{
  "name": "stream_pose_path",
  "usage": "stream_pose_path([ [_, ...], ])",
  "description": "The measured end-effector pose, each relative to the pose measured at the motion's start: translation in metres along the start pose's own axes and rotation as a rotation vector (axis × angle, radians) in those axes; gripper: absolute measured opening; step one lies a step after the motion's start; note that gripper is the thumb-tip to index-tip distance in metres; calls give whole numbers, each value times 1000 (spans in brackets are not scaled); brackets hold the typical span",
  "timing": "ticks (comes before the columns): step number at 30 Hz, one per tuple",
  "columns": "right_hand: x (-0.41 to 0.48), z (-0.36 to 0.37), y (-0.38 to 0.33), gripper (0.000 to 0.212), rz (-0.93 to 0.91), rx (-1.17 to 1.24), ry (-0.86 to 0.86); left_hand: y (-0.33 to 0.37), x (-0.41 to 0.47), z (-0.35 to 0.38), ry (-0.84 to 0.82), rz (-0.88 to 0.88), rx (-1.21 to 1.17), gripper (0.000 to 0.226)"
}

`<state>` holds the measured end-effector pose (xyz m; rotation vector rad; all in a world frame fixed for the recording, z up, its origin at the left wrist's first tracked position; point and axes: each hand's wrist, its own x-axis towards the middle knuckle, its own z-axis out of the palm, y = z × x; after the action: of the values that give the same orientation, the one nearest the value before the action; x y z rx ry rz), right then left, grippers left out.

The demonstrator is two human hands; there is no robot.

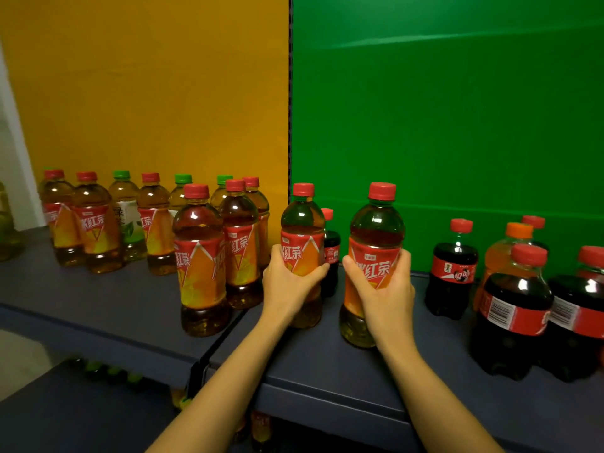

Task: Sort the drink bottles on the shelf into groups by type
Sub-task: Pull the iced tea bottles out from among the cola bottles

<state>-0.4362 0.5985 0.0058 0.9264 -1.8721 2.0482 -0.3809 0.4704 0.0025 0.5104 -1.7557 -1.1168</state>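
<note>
While your left hand (289,282) grips the left tea bottle (302,220), your right hand (385,289) clasps the right tea bottle (376,230), apparently on the shelf (327,364).

Left-held red-capped plastic iced-tea bottle (302,223), red-orange label, upright in left hand (287,279). Right-held matching iced-tea bottle (376,230) upright in right hand (384,286), just beside. More red-capped iced-tea bottles (200,256) stand at left, mixed with green-capped pale tea bottles (125,207). Dark red-capped cola bottles (452,273) upright at right, orange-capped orange soda bottle (500,253) among them.
</note>
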Motion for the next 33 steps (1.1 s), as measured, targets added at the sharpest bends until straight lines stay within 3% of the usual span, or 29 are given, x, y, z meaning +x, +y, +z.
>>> stream_pose_path([
  [4,-4,-4,-7,48,-26,29,-28,10,-20,-7,32,68,20,45],
  [12,-21,6,-21,49,-29,145,-181,38,-46,-73,107,159,37,52],
  [17,-39,34,-36,53,-10,225,-277,39,-50,-126,171,150,33,74],
  [19,-47,48,-43,61,-3,253,-316,35,-47,-146,204,145,37,73],
  [24,-69,94,-60,56,1,321,-433,12,-35,-193,216,111,21,55],
  [29,-89,159,-78,73,6,310,-438,-23,-1,-241,149,107,46,78],
  [33,-98,217,-87,65,-13,314,-430,-44,31,-274,88,139,27,84],
])
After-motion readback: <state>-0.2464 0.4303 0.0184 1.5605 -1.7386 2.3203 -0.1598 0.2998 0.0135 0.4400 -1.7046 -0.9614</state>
